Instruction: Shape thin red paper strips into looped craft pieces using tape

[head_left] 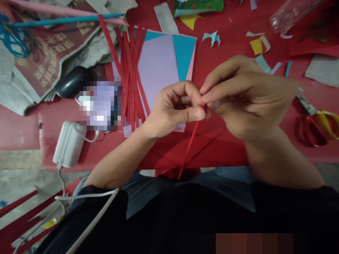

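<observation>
l hand (172, 111) & r hand (254, 100) meet mid-view, over the front part of the table. l fingers: thumb & index pinched together w/ barely a gap, gripping a thin red strip (188, 150) nr its top. r fingers: tips drawn together right at the strip's upper end, pinching there too; a small red bit shows btwn the two hands. rest of strip hangs down at a slant, past the table edge to the lap.

table (225, 153) = red, a bit shiny, w/ paper scraps strewn over the far & r side. just behind l hand: stack of colored paper (157, 63), lilac on top, blue & pink showing at edges; loose bundle of red strips (128, 81) laid across its l side. further l: white power bank (70, 144) w/ white cable, pixelated device (103, 106), dark rounded thing (72, 83) (mouse?). r side: scissors (312, 116), one handle red, one yellow. far r corner: clear plastic bottle (291, 16). far edge: green packet (198, 6), partly cut off.

room: pale grayish floor (16, 176) at lower l, more red strips down there.

writing: printed sheet (50, 60), far l, brownish-red panel w/ rows of pale chinese characters, too blurry to read w/ confidence. blue stick (69, 21) lies across its top.
</observation>
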Action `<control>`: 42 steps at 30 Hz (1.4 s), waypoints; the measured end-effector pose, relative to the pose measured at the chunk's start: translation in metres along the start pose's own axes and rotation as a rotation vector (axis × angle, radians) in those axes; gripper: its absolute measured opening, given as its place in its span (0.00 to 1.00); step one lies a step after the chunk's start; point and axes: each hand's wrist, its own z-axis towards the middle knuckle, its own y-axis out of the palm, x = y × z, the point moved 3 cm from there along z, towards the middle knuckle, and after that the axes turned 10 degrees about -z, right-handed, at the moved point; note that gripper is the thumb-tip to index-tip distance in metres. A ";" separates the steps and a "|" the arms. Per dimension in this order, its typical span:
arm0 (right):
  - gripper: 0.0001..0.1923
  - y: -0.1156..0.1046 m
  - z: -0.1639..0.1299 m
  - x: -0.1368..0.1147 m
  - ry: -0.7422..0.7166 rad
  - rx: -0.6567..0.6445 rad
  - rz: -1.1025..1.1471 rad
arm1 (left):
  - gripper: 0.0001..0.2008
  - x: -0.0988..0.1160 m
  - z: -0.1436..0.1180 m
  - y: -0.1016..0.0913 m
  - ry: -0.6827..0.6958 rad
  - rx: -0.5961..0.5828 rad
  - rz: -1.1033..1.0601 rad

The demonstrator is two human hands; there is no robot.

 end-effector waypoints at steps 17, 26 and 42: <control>0.16 -0.003 0.003 -0.002 0.139 0.074 0.041 | 0.23 -0.001 -0.002 0.005 0.021 -0.132 0.044; 0.15 -0.007 -0.002 0.004 0.011 0.101 -0.225 | 0.28 -0.005 0.013 -0.003 0.175 -0.294 0.156; 0.13 -0.008 -0.002 0.008 0.063 0.104 -0.177 | 0.30 -0.005 0.014 -0.005 0.201 -0.310 0.216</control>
